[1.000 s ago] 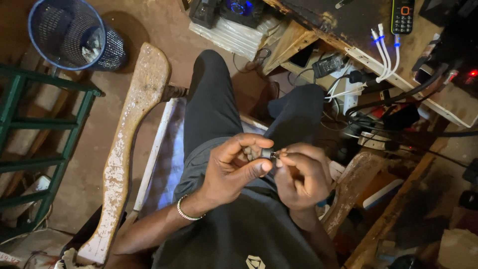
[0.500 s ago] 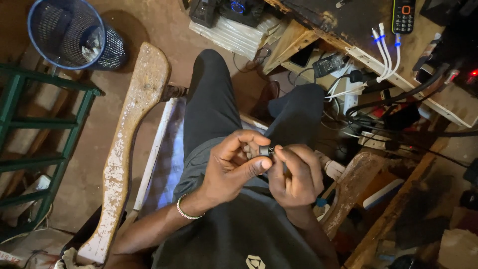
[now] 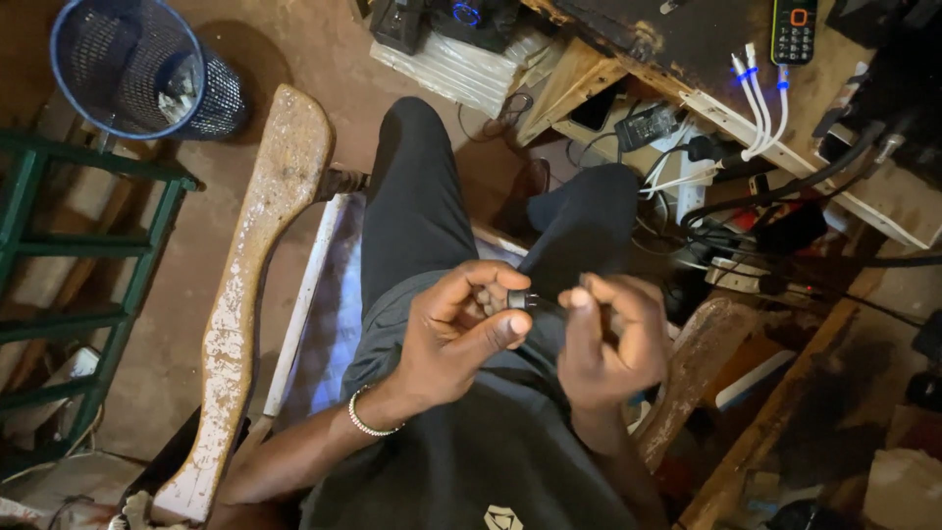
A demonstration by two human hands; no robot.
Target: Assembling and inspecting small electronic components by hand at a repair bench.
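Over my lap, my left hand (image 3: 461, 329) pinches a small dark round part (image 3: 522, 299) between thumb and fingertips. A beaded bracelet (image 3: 368, 422) circles that wrist. My right hand (image 3: 608, 339) is close beside it on the right, fingers curled, fingertips near the part; I cannot tell whether they touch it. I sit on a wooden chair with worn armrests (image 3: 250, 285), wearing dark trousers and a dark shirt.
A blue mesh bin (image 3: 137, 64) stands at the upper left on the dirt floor, and a green metal frame (image 3: 59, 245) at the left. A workbench (image 3: 687, 39) at the upper right carries a small phone (image 3: 793, 29), white cables (image 3: 760, 93) and tangled wires.
Both hands have dropped slightly. The right hand has shifted a little to the right of the part and its fingers have loosened.
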